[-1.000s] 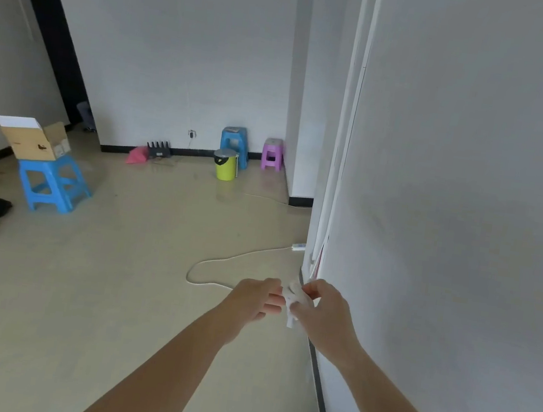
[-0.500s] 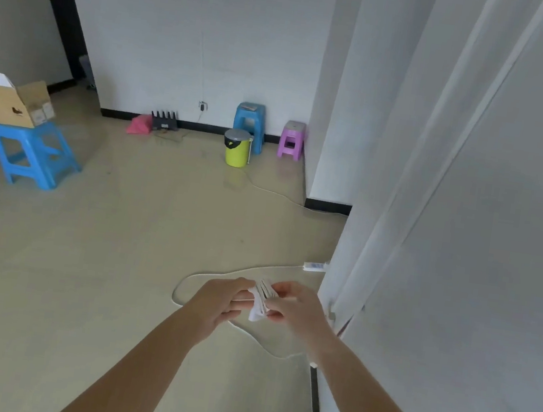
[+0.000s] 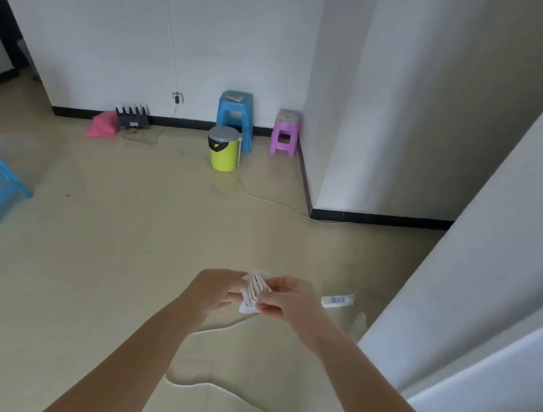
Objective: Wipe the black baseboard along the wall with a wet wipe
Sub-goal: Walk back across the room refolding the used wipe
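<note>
The view has swung away from the wall, and both hands now work out over the floor. Left hand [image 3: 217, 290] and right hand [image 3: 288, 301] pinch the folded wipe [image 3: 254, 291] between them, refolding it; next it must drop to the baseboard [image 3: 379, 219].

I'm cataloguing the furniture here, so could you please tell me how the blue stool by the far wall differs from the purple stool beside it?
The blue stool is taller and wider than the purple stool. The blue stool has something small lying on its seat, while the purple stool's seat looks bare. A yellow-green bin stands right in front of the blue stool, whereas nothing blocks the purple stool. Both look like moulded plastic and stand upright against the baseboard.
</note>
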`<control>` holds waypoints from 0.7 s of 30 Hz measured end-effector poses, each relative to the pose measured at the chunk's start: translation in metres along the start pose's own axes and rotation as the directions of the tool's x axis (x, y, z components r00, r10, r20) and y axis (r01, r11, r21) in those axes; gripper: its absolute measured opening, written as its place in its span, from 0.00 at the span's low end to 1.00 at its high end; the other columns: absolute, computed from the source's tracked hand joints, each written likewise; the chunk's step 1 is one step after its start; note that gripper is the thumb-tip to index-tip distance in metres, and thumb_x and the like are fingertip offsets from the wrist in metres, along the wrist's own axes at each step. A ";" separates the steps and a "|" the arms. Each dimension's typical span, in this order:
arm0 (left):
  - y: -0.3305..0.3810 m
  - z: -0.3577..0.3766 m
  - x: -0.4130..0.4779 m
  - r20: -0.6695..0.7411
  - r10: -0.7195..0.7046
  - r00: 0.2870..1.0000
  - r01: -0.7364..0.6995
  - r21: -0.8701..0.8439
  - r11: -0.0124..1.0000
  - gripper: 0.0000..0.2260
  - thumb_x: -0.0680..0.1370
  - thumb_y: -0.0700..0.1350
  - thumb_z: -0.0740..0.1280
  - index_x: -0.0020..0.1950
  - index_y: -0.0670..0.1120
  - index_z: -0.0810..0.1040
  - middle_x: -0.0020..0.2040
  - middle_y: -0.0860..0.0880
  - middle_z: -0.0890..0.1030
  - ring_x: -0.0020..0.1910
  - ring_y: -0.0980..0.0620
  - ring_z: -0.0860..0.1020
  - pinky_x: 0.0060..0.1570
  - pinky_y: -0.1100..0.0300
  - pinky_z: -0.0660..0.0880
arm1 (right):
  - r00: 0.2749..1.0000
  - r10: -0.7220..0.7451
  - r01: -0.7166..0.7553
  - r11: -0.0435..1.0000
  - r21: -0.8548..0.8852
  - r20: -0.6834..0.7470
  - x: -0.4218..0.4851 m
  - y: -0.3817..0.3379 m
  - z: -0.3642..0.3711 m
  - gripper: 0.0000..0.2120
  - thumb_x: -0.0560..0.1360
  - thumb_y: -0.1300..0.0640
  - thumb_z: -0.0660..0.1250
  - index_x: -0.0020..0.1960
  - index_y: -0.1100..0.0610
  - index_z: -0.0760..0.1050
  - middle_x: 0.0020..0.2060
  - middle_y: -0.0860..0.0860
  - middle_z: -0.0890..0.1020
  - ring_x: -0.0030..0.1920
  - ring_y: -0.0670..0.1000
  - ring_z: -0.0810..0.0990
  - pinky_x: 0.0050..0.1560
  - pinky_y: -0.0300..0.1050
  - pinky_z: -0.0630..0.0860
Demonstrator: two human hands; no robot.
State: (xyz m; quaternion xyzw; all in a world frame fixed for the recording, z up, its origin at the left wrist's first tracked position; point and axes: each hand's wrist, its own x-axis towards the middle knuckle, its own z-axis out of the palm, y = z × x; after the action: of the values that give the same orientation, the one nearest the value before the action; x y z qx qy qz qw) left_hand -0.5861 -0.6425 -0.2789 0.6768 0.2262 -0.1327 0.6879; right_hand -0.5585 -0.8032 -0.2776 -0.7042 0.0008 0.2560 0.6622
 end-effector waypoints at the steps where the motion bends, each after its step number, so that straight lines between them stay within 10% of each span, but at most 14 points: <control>1: 0.014 -0.008 0.022 0.006 0.003 1.000 -0.003 -0.003 1.000 0.12 0.72 0.39 0.68 0.54 0.41 0.82 0.52 0.42 0.83 0.52 0.50 0.82 0.48 0.63 0.74 | 1.000 -0.003 0.003 1.000 0.004 0.002 0.024 -0.012 0.001 0.08 0.69 0.71 0.69 0.44 0.62 0.80 0.40 0.59 0.82 0.38 0.53 0.82 0.42 0.41 0.81; 6: 0.085 -0.048 0.148 -0.001 0.028 1.000 -0.028 -0.016 0.999 0.12 0.74 0.35 0.63 0.53 0.43 0.82 0.51 0.43 0.83 0.50 0.49 0.82 0.49 0.63 0.75 | 1.000 -0.010 0.010 1.000 -0.004 0.007 0.161 -0.066 -0.006 0.07 0.69 0.69 0.69 0.46 0.63 0.80 0.41 0.58 0.82 0.42 0.54 0.81 0.51 0.48 0.81; 12: 0.176 -0.102 0.319 -0.048 0.022 0.999 -0.027 -0.103 0.994 0.14 0.75 0.33 0.61 0.55 0.44 0.81 0.41 0.46 0.80 0.38 0.51 0.78 0.52 0.58 0.75 | 0.999 -0.031 0.032 0.999 -0.016 0.019 0.354 -0.144 -0.019 0.02 0.72 0.64 0.68 0.44 0.63 0.79 0.35 0.55 0.80 0.34 0.49 0.77 0.36 0.40 0.71; 21: 0.288 -0.194 0.536 -0.035 0.008 0.999 -0.012 -0.119 0.993 0.13 0.75 0.35 0.63 0.53 0.49 0.82 0.52 0.48 0.82 0.48 0.52 0.79 0.52 0.57 0.72 | 1.000 -0.004 0.003 0.997 0.082 0.008 0.604 -0.253 0.010 0.02 0.74 0.61 0.67 0.43 0.61 0.78 0.35 0.52 0.78 0.35 0.49 0.76 0.36 0.40 0.71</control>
State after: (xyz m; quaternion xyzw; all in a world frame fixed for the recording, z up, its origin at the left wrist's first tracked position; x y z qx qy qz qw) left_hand -0.0088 -0.3700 -0.2870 0.6377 0.2422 -0.1040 0.7238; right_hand 0.0487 -0.5581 -0.2602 -0.6753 0.0073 0.2576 0.6910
